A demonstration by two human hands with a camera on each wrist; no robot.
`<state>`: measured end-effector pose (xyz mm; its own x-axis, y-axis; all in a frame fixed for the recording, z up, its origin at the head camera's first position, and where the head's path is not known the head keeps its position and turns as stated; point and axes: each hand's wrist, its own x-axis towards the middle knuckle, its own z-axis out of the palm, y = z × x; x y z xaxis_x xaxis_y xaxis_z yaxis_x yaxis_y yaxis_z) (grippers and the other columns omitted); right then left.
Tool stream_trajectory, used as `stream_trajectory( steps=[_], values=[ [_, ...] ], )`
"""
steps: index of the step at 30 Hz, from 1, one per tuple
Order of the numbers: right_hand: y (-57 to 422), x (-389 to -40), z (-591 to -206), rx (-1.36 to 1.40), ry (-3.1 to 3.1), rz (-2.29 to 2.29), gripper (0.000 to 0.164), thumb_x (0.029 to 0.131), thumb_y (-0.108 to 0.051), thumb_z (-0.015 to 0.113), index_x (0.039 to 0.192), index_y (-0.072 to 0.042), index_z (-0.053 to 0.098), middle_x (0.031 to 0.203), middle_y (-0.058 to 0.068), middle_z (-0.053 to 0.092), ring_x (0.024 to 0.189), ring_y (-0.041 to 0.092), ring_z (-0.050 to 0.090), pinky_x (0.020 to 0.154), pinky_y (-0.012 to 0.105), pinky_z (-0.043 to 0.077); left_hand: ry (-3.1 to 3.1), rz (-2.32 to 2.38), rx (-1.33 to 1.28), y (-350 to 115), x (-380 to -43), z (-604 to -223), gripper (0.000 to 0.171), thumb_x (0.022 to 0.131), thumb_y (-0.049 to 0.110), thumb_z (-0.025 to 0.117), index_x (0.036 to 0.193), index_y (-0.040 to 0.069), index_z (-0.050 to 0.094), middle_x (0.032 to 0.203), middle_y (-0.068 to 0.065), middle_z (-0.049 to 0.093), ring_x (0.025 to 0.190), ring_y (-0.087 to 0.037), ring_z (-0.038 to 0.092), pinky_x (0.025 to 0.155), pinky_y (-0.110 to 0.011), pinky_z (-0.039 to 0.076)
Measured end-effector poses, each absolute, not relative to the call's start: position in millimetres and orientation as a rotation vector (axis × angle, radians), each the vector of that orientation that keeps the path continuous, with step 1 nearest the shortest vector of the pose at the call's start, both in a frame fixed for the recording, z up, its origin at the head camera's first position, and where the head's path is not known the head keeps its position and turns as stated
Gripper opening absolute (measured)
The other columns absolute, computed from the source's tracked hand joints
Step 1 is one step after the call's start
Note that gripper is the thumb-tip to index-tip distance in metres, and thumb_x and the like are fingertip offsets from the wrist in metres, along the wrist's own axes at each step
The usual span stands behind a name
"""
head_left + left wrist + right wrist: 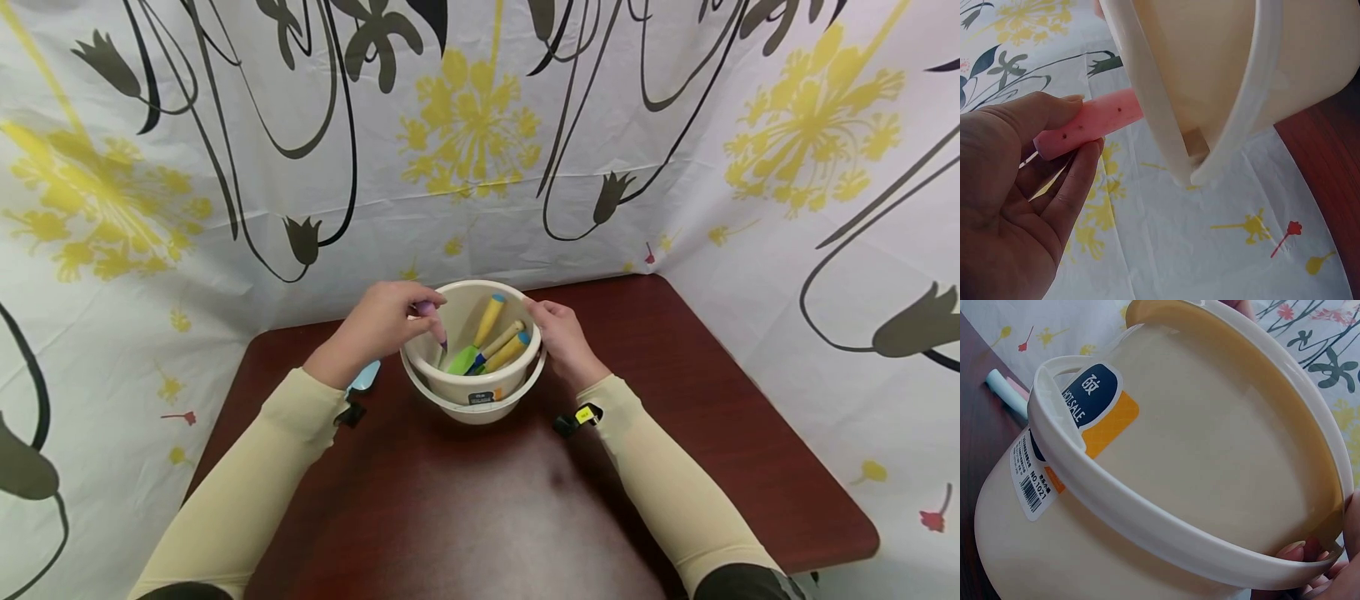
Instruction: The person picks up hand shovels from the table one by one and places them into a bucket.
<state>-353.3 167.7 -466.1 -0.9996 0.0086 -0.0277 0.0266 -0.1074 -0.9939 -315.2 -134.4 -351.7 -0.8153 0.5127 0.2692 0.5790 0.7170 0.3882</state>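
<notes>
My left hand pinches the pink handle of a tool between thumb and fingers. In the head view, the handle's dark lower end points down into a cream plastic bucket, and the rest of the tool is hidden. My right hand grips the bucket's rim on the right side, with a fingertip over its inner edge. Inside the bucket lie several tools, among them a yellow-handled one with a green blade. A second cream container is around the bucket's base.
A light blue object lies on the dark red table, beside my left wrist. Flower-patterned white cloth hangs behind the table and along both sides, close to the back edge.
</notes>
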Motion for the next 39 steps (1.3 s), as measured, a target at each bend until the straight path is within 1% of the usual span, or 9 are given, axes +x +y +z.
stream_trajectory(
  steps=[5,12,17,22,25,28,31,36,39],
  values=[
    [168,-354,-466,0.049,2.080,-2.328,0.044,0.110,-0.040,0.071,0.099,0.002,0.068,0.081,0.004,0.068,0.060,0.010,0.065,0.049,0.025,0.051,-2.824,-0.681,-0.962,-125,-321,-350,0.033,0.104,0.010,0.076,0.137,0.009,0.078,0.090,0.008,0.082,0.110,-0.019,0.075,0.103,-0.045,0.056],
    [166,-354,-466,0.070,2.084,-2.333,0.040,0.109,-0.040,0.072,0.095,-0.003,0.069,0.081,0.004,0.068,0.060,0.011,0.065,0.049,0.025,0.052,-2.901,-0.614,-1.044,-112,-327,-350,0.035,0.106,0.009,0.074,0.141,0.007,0.075,0.088,0.009,0.082,0.117,-0.022,0.071,0.103,-0.045,0.054],
    [165,-353,-465,0.069,2.066,-2.351,0.038,0.109,-0.039,0.072,0.093,-0.005,0.070,0.081,0.004,0.069,0.061,0.011,0.066,0.049,0.025,0.052,-2.918,-0.578,-1.079,-107,-331,-352,0.033,0.107,0.006,0.071,0.139,0.007,0.076,0.086,0.009,0.082,0.111,-0.019,0.072,0.099,-0.042,0.053],
    [166,-352,-465,0.072,2.067,-2.350,0.038,0.109,-0.040,0.072,0.092,-0.006,0.070,0.080,0.005,0.068,0.059,0.012,0.065,0.048,0.026,0.052,-2.911,-0.544,-1.110,-104,-335,-355,0.026,0.108,0.003,0.065,0.129,0.008,0.079,0.084,0.009,0.082,0.094,-0.016,0.067,0.091,-0.038,0.049],
    [166,-353,-466,0.072,2.070,-2.346,0.039,0.109,-0.040,0.073,0.093,-0.005,0.069,0.081,0.005,0.068,0.060,0.012,0.065,0.049,0.026,0.052,-2.927,-0.528,-1.121,-101,-337,-355,0.020,0.110,0.003,0.061,0.113,0.011,0.080,0.083,0.008,0.082,0.080,-0.016,0.058,0.082,-0.035,0.044],
    [167,-353,-465,0.072,2.073,-2.343,0.039,0.108,-0.041,0.073,0.093,-0.005,0.070,0.081,0.004,0.068,0.060,0.012,0.065,0.049,0.026,0.052,-2.939,-0.495,-1.145,-98,-339,-354,0.024,0.111,0.003,0.058,0.092,0.012,0.071,0.080,0.010,0.081,0.070,-0.014,0.047,0.074,-0.034,0.038],
    [167,-352,-465,0.070,2.069,-2.346,0.038,0.108,-0.041,0.073,0.092,-0.007,0.070,0.080,0.004,0.068,0.060,0.011,0.065,0.048,0.026,0.051,-2.930,-0.470,-1.193,-95,-342,-353,0.032,0.111,0.002,0.057,0.080,0.013,0.057,0.074,0.015,0.077,0.065,-0.014,0.038,0.069,-0.033,0.032],
    [166,-352,-465,0.070,2.057,-2.358,0.038,0.108,-0.041,0.073,0.092,-0.007,0.070,0.078,0.004,0.068,0.057,0.012,0.064,0.046,0.026,0.050,-2.943,-0.426,-1.242,-89,-348,-350,0.030,0.109,0.003,0.062,0.081,0.011,0.054,0.067,0.017,0.071,0.067,-0.014,0.036,0.072,-0.033,0.031],
    [166,-353,-465,0.076,2.041,-2.367,0.038,0.108,-0.040,0.073,0.091,-0.007,0.069,0.077,0.004,0.067,0.056,0.011,0.063,0.046,0.026,0.049,-3.006,-0.395,-1.210,-84,-351,-347,0.015,0.109,0.009,0.068,0.094,0.010,0.069,0.067,0.015,0.071,0.075,-0.016,0.046,0.079,-0.035,0.038]
  ],
)
